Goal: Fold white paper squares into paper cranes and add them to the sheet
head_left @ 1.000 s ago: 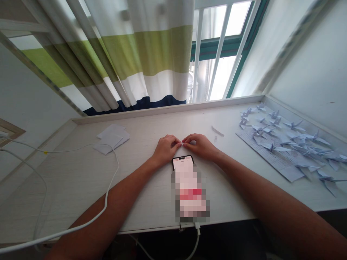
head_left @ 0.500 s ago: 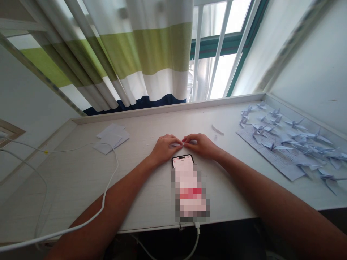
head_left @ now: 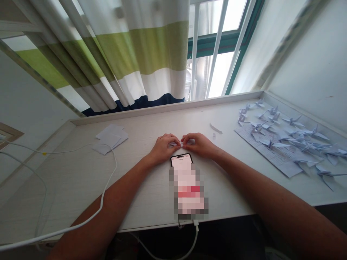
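Observation:
Near the middle of the white desk, my left hand (head_left: 165, 147) and my right hand (head_left: 197, 143) meet with their fingertips pinched together. Between them is a small piece of white folded paper (head_left: 181, 144), mostly covered by the fingers, so its shape is hard to make out. Both hands are closed on it. Just below them a phone (head_left: 182, 161) lies face up, its screen largely pixelated. Many white paper cranes (head_left: 271, 142) sit in a cluster on the right side, some on a printed sheet (head_left: 267, 153).
A few white paper squares (head_left: 110, 140) lie at the left. Two paper scraps, one a curled strip (head_left: 216, 128), are beyond my right hand. A white cable (head_left: 115, 159) loops over my left forearm. A raised ledge (head_left: 151, 110) borders the desk before the curtain (head_left: 159, 50).
The whole view has shifted slightly. Both hands stay pinched on the paper at the same spot, with only tiny finger movement.

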The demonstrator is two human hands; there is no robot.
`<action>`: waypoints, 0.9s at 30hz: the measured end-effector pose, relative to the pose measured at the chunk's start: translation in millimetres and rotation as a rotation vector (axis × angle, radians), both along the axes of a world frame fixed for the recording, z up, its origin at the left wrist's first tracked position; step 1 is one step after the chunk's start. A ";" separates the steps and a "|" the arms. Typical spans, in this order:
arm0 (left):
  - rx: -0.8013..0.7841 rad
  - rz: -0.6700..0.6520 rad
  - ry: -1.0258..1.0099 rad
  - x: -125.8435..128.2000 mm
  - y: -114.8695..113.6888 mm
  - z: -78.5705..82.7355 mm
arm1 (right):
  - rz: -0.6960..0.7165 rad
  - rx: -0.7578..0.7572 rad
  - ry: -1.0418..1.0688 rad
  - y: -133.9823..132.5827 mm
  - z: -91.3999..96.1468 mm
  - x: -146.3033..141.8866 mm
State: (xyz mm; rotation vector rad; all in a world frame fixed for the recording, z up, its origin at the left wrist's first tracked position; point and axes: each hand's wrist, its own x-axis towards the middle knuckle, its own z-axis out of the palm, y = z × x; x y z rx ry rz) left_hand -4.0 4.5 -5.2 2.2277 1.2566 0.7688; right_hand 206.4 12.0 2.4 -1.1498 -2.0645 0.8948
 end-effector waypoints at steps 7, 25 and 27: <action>0.008 -0.008 -0.044 -1.6 0.9 0.8 | -0.010 -0.049 0.062 2.0 -3.0 0.7; -0.125 0.094 -0.138 4.9 6.0 0.7 | -0.087 -0.164 0.090 7.2 -1.0 -3.9; -0.123 0.106 -0.146 6.1 5.9 -0.4 | -0.100 -0.174 0.082 7.5 -1.6 -5.0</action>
